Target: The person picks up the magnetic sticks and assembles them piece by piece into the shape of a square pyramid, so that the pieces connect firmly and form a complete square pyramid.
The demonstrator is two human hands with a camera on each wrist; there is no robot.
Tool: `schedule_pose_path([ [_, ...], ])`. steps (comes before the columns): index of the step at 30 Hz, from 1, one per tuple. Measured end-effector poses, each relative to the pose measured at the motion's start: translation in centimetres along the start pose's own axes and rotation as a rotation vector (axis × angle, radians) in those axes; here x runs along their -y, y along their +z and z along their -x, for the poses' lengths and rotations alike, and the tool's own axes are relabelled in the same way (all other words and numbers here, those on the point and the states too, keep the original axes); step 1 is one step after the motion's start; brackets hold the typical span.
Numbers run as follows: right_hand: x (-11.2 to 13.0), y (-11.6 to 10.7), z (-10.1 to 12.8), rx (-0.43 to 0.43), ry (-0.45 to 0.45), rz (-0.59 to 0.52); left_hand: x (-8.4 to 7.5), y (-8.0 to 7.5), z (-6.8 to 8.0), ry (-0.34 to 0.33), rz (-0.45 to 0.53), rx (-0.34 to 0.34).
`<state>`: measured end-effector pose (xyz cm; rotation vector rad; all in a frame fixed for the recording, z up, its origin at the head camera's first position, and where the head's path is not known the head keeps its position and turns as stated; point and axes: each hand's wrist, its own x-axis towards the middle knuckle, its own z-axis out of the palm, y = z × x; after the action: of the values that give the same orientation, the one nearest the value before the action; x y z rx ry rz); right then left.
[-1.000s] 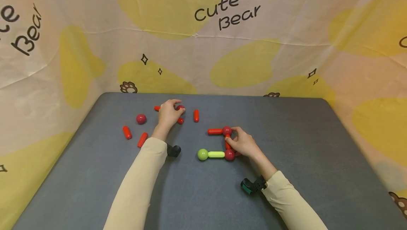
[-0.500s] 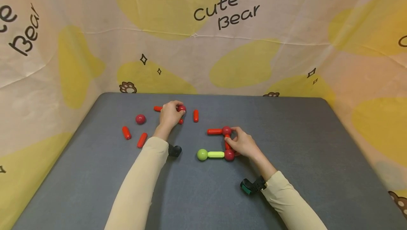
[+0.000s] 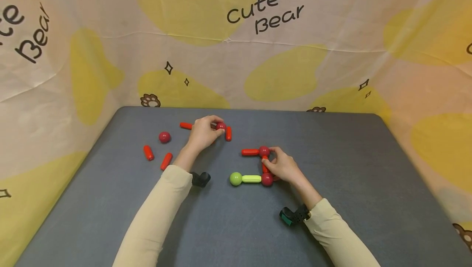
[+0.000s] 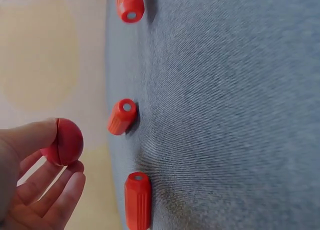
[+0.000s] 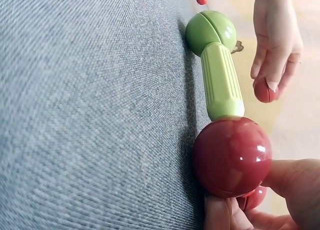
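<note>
Between thumb and fingertips, my left hand [image 3: 203, 135] pinches a red ball [image 4: 69, 141], which is held above the table in the left wrist view. My right hand [image 3: 284, 166] grips a joined toy piece at its upright red rod [image 3: 264, 163]. That rod links an upper red ball [image 3: 264, 151] to a lower red ball [image 5: 232, 157]. Another red rod [image 3: 250, 152] juts left from the upper ball. From the lower one a light green rod [image 5: 222, 82] runs to a green ball [image 5: 211, 32]. My right fingers partly hide the upright rod.
A loose red ball [image 3: 164, 137] lies on the grey table [image 3: 228, 226] at the left. Red rods lie scattered near it, including a left rod [image 3: 148, 152], a nearer rod [image 3: 166, 161] and a back rod [image 3: 186, 125]. One more rod [image 3: 229, 133] lies right beside the pinched ball in the head view.
My left hand has moved to the right with the red ball, now covering most of a rod that showed below it. The right hand and the joined piece stay in place.
</note>
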<state>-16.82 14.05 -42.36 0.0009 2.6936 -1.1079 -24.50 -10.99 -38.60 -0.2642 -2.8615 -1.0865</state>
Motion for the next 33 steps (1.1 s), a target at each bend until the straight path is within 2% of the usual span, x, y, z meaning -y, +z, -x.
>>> schedule_pose_path([
  [7, -0.1, 0.0, -0.1, -0.002, -0.001, 0.016, 0.1, 0.4, 1.5, 0.065, -0.019, 0.042],
  [18, -0.1, 0.1, -0.1, -0.007, 0.001, 0.012, 0.8, 2.2, 3.1, 0.08, -0.028, 0.107],
  [27, 0.0, 0.0, -0.1, -0.009, -0.003, 0.01, 0.7, 3.6, 3.5, 0.111, 0.004, 0.167],
  [33, 0.0, 0.0, -0.1, -0.005, 0.006, 0.001, 0.5, 4.1, 3.6, 0.114, 0.052, 0.166],
])
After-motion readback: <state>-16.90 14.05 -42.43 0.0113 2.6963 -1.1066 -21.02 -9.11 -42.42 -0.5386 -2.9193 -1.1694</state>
